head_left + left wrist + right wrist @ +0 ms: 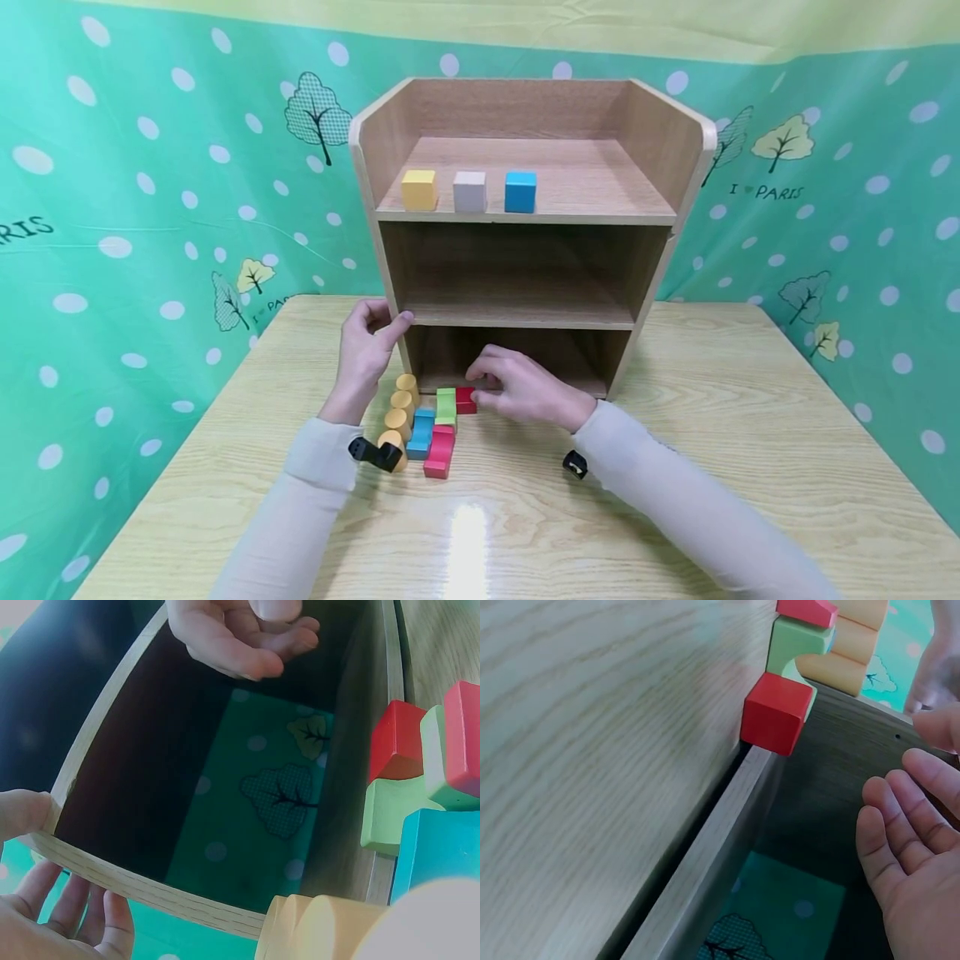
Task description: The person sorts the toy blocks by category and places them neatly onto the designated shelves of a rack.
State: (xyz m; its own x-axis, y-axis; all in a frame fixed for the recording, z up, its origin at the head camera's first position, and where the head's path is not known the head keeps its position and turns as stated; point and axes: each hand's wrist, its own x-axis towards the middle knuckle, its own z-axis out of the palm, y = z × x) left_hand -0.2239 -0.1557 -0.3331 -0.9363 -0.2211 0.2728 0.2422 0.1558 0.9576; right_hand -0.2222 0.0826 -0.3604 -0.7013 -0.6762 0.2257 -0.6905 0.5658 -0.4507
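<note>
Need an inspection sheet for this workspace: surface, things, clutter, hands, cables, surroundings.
Surface: wood-grain table, glare near the front.
Things: yellow cube, grey cube, blue cube on the shelf, top level; cylinders, blue block, pink block, green block, red cube grouped at its foot.
Clutter: nothing seen.
Left hand: grips shelf's left edge.
Right hand: near the red cube, holding nothing.
Cables: nothing seen.
Surroundings: dotted green cloth behind and at both sides.

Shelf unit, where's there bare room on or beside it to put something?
Top shelf: from the blue cube to the right wall. Middle shelf: bare, wall to wall. Table: right of the unit, beyond the right sleeve. Crowded: the table from the cylinders to the red block, beside the right hand.
</note>
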